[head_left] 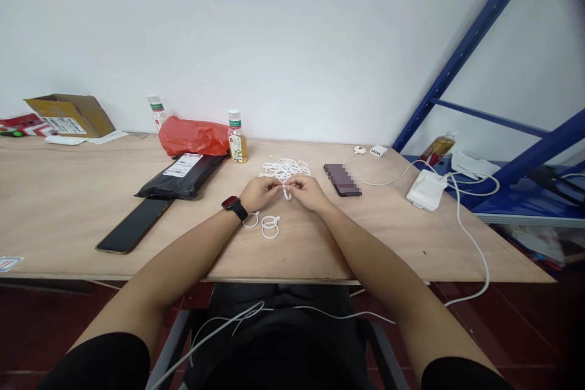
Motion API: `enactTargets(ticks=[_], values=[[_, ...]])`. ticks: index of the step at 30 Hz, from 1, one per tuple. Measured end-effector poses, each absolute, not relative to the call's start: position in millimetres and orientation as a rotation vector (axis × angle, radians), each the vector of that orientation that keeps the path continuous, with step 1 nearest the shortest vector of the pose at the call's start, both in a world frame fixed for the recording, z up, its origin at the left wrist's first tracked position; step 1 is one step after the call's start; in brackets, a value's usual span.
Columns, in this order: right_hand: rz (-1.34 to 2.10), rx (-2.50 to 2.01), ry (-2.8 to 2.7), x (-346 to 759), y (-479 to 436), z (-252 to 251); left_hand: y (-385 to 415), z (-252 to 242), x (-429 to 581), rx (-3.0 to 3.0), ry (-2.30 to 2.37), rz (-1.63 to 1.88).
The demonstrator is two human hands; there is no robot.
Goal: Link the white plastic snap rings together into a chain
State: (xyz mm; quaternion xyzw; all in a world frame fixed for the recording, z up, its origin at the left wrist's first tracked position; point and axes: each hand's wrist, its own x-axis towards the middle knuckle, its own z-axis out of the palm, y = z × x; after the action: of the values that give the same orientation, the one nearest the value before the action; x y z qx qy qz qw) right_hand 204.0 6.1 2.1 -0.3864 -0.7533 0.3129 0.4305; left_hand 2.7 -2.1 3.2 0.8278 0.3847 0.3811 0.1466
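Observation:
My left hand (259,193), with a black watch on its wrist, meets my right hand (308,191) over the middle of the table. Between the fingertips of both hands is a white plastic ring (287,194), its lower loop hanging below them. Both hands are closed in a pinch on it. Just beyond the fingers lies a pile of similar white rings (286,167). Nearer to me, below my left wrist, rest a few separate rings (270,226), two of them overlapping. The finer details of the held ring are hidden by my fingers.
Left of my arms lie a large phone (134,225), a black parcel (183,178), a red bag (194,136) and a drink bottle (236,139). To the right are another phone (342,180), a white charger (426,189) with cables, and a blue metal frame (466,55).

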Motion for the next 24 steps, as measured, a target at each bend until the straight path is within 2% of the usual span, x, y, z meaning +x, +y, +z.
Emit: enactTargets(ticks=[11, 18, 24], values=[[0.88, -1.028, -1.867, 201.2, 2.4, 4.0, -5.1, 3.3, 7.7, 2.336, 1.13, 1.113], [0.763, -1.038, -2.108, 200.3, 0.7, 2.8, -3.9, 8.1, 2.1, 2.285, 1.187, 1.098], [0.498, -1.311, -2.086, 220.9, 20.4, -7.0, -0.6, 1.7, 0.8, 2.362, 1.068, 0.826]])
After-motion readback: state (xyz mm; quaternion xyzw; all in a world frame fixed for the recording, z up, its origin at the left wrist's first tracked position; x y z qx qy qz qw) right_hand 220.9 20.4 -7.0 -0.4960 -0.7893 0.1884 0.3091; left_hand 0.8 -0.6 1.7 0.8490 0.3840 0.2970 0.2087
